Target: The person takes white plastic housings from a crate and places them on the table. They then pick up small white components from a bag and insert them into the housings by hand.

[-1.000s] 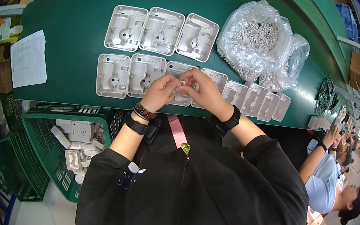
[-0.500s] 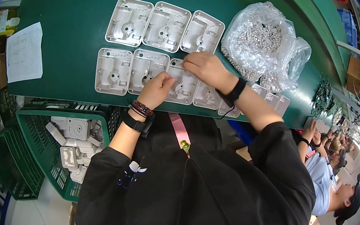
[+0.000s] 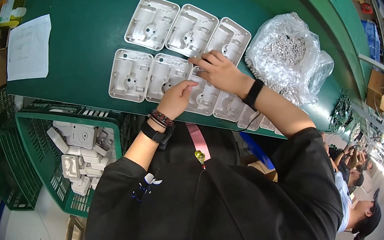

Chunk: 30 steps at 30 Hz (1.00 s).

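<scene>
Open white plastic housings [image 3: 147, 16] lie in two rows on a green table. My right hand [image 3: 226, 74] is over a near-row housing [image 3: 205, 100], its bent fingers at that housing's far end. Whatever its fingertips pinch is hidden. My left hand [image 3: 173, 102] is curled at the near side of the same housing, thumb and forefinger together. Anything between them is too small to make out. Another housing [image 3: 160, 78] lies just beyond the left hand, and one more [image 3: 131, 74] sits left of it.
A clear plastic bag [image 3: 285, 52] of small whitish parts stands right of the housings. Printed paper [image 3: 28, 49] lies at the table's left. Below the table edge, a green crate [image 3: 34, 136] holds several white housings [image 3: 82, 136]. Another person [image 3: 359, 212] sits at the far right.
The view has shifted a little, moving the housings rightward in the picture. My right fingers have spread slightly at the housing's far end. My left hand stays near its front.
</scene>
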Motion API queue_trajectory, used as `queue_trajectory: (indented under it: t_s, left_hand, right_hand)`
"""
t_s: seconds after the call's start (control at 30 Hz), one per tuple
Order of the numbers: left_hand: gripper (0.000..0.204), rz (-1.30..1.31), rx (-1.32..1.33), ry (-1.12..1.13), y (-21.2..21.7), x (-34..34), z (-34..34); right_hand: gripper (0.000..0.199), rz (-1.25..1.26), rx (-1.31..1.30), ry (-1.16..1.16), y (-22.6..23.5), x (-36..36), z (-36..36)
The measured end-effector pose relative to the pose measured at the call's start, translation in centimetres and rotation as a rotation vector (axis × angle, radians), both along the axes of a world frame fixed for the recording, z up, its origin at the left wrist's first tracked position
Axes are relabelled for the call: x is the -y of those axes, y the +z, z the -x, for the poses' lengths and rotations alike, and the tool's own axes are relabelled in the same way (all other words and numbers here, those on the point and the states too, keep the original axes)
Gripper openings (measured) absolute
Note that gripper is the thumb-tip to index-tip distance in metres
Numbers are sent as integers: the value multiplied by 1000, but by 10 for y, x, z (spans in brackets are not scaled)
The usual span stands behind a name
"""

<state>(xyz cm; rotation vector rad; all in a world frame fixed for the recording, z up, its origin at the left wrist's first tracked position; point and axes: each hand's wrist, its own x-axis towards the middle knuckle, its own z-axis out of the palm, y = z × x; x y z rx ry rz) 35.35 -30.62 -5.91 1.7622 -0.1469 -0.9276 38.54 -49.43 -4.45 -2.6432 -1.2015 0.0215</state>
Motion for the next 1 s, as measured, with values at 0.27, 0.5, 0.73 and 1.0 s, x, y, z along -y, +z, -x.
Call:
queue_trajectory:
  t_s: [0.27, 0.5, 0.73, 1.0]
  left_hand:
    - [30, 206, -418, 159, 12, -8, -8]
    - [37, 241, -587, 209, 10, -11, -19]
    - [37, 144, -542, 100, 7, -6, -12]
    - [34, 179, -515, 68, 3, -4, -10]
  right_hand:
    - [16, -203, -215, -294, 27, 8, 1]
    - [18, 10, -60, -323, 14, -1, 21]
    - [18, 31, 7, -219, -2, -3, 14]
    - [13, 68, 39, -32, -5, -5, -1]
